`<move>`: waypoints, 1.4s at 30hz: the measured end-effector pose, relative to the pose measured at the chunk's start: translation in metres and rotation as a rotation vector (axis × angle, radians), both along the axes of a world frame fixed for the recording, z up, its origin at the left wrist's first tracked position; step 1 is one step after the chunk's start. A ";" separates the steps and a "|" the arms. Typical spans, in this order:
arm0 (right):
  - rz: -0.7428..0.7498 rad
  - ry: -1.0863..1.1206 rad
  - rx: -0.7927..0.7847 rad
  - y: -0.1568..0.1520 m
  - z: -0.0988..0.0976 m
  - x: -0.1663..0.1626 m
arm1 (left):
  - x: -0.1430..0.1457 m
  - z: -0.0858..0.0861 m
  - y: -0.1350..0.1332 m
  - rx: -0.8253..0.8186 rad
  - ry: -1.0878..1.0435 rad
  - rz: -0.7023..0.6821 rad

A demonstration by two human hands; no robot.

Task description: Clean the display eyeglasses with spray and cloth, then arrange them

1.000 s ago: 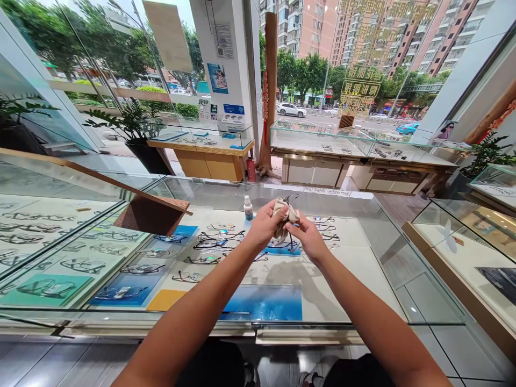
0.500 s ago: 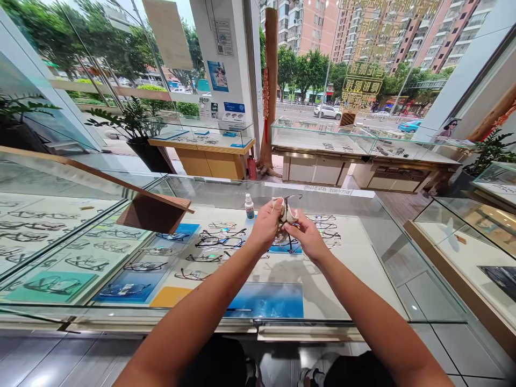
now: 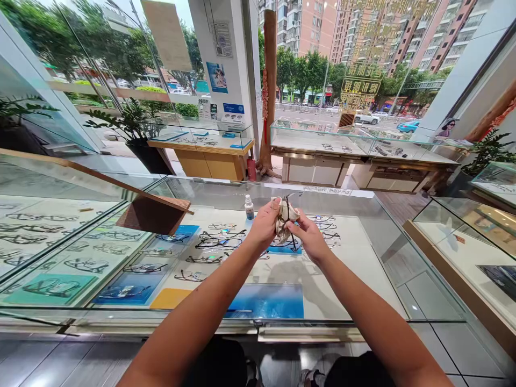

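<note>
Above the glass counter, my left hand [image 3: 265, 221] is closed around a pair of dark-framed eyeglasses [image 3: 286, 206] and a crumpled off-white cloth [image 3: 281, 231]. The frame is held on its side, with one temple pointing up and away and the other hanging down. My right hand [image 3: 309, 235] pinches the cloth against the frame, its thumb over a lens. Cloth and fingers hide part of the lenses. A small white spray bottle [image 3: 249, 207] stands upright on the counter, left of and beyond my left hand.
Several eyeglasses [image 3: 220, 242] lie in rows inside the glass display case [image 3: 355, 274] below my arms. A brown wooden stand [image 3: 151, 212] rests on the counter at left. Another display case [image 3: 433, 236] is at right, and a potted plant [image 3: 147, 150] stands beyond.
The eyeglasses and cloth have turned slightly in my hands, and more of the frame shows in front of the cloth. My right thumb has shifted a little. The bottle has stayed put.
</note>
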State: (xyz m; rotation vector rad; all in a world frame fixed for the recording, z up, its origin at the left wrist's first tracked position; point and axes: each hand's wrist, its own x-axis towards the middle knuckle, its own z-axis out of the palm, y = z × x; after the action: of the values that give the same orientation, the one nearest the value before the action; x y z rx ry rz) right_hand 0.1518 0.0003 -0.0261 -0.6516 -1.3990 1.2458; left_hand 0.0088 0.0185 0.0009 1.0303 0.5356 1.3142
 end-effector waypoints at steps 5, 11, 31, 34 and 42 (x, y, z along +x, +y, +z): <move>0.009 0.064 -0.082 0.006 -0.006 0.003 | -0.006 0.002 0.000 0.039 0.040 -0.122; 0.027 -0.067 0.077 0.000 -0.008 -0.004 | 0.001 -0.001 -0.001 0.014 0.017 0.039; -0.125 0.382 -0.143 0.017 0.032 0.048 | 0.008 -0.010 -0.026 -0.023 0.557 -0.400; -0.115 0.388 -0.131 0.018 0.031 0.049 | 0.014 -0.011 -0.040 0.057 0.714 -0.619; -0.101 0.380 -0.088 0.017 0.032 0.048 | 0.025 -0.010 -0.060 0.392 0.952 -0.700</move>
State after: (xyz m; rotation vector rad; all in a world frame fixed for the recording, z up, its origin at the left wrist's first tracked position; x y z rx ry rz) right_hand 0.1999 0.0168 0.0060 -0.5059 -0.9907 1.2786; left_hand 0.0335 -0.0418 -0.0095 1.9606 0.5324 0.2403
